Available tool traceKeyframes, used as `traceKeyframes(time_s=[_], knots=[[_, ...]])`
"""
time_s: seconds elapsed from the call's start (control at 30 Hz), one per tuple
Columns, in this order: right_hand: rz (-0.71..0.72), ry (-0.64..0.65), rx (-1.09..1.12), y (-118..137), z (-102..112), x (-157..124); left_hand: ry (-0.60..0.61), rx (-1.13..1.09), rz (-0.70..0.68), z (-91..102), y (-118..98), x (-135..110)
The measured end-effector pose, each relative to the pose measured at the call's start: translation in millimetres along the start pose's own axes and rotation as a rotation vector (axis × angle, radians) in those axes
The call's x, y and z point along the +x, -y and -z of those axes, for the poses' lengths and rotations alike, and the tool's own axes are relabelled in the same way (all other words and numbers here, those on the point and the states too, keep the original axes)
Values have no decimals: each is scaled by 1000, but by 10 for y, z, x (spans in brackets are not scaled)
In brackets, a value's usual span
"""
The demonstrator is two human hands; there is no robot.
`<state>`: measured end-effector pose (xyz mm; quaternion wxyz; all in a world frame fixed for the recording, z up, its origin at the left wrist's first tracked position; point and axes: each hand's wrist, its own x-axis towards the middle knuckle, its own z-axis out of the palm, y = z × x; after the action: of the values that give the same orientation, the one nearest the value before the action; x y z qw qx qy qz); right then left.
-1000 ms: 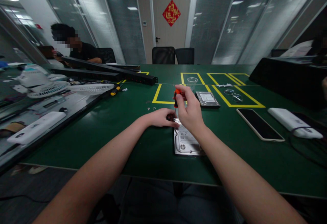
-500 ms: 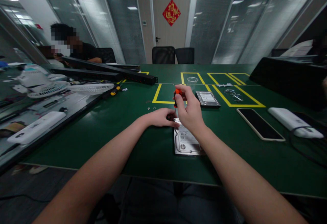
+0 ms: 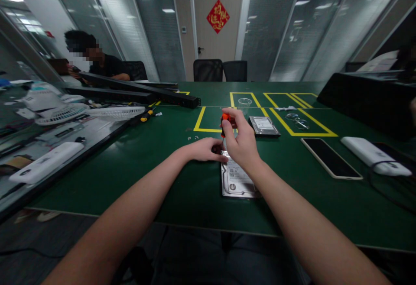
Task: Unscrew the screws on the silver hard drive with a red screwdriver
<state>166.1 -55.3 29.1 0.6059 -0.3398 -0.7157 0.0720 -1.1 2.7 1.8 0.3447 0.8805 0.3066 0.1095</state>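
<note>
Hard drive [image 3: 234, 180] partly behind right hand [image 3: 242, 140]

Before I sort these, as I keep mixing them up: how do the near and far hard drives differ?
The near drive has the screwdriver at its far left corner; the far drive has no tool at it. The right hand partly hides the near drive; the far drive's label shows whole. The near drive's visible top is silver; the far drive shows dark sides. Both lie label up on the green table.
</note>
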Motion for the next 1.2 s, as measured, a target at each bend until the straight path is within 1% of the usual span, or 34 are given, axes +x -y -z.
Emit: traceKeyframes(time_s=[0.3,1.2], knots=[[2,-8,3,-9,-1,0,-4,19,-5,-16,25,15],[-32,-42,6,-32,-18,-13,-8,9,6,-6,-7,1]])
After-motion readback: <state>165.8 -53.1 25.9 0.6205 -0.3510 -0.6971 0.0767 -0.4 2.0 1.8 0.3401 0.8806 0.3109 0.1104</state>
